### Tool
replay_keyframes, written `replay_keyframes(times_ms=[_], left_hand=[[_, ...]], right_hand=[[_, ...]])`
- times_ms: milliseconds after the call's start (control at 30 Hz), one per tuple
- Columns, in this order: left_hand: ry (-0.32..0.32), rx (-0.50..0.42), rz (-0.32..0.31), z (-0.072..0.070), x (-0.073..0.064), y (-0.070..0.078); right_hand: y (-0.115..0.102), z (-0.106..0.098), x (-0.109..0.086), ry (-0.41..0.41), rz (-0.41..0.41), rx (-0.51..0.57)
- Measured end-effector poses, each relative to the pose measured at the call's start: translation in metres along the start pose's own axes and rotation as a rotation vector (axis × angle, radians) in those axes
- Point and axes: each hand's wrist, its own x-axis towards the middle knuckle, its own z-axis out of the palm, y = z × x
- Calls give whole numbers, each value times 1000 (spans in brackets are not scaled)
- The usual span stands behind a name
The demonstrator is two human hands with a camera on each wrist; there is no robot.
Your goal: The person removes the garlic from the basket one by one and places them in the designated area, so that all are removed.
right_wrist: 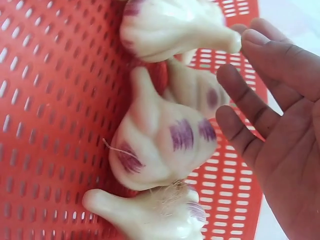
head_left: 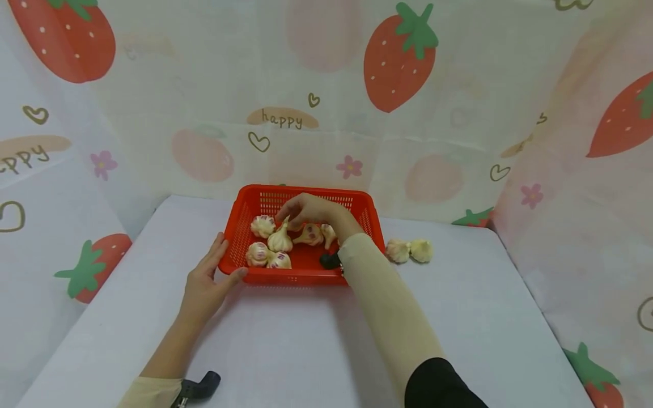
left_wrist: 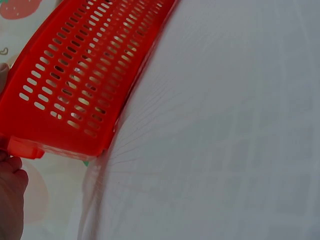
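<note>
A red plastic basket (head_left: 301,276) holds several garlic bulbs with purple streaks. My left hand (head_left: 206,280) grips its front left corner, with the thumb on the front rim and the fingers along the left side. In the left wrist view, the fingers (left_wrist: 12,170) curl under the basket's rim (left_wrist: 25,148). Reaching into the basket, my right hand (head_left: 313,209) pinches the stem of a pale garlic bulb (head_left: 280,240). The right wrist view has that bulb (right_wrist: 165,30) at the top, its stem at the thumb and forefinger of the right hand (right_wrist: 287,115). Other bulbs (right_wrist: 162,135) lie below it.
Two more garlic bulbs (head_left: 409,250) sit on the white table (head_left: 285,345), just right of the basket. A cloth with strawberry prints (head_left: 326,158) hangs behind the table and along both sides. Black straps and camera parts (head_left: 201,387) show at the wrists.
</note>
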Motion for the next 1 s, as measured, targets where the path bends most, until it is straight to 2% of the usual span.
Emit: replay_keyframes(times_ms=[367, 1000], left_hand=[[8, 10, 15, 0, 0, -1], [14, 13, 23, 1, 0, -2]], right_hand=[[6, 5, 3, 11, 16, -27], [2, 10, 4, 37, 17, -77]])
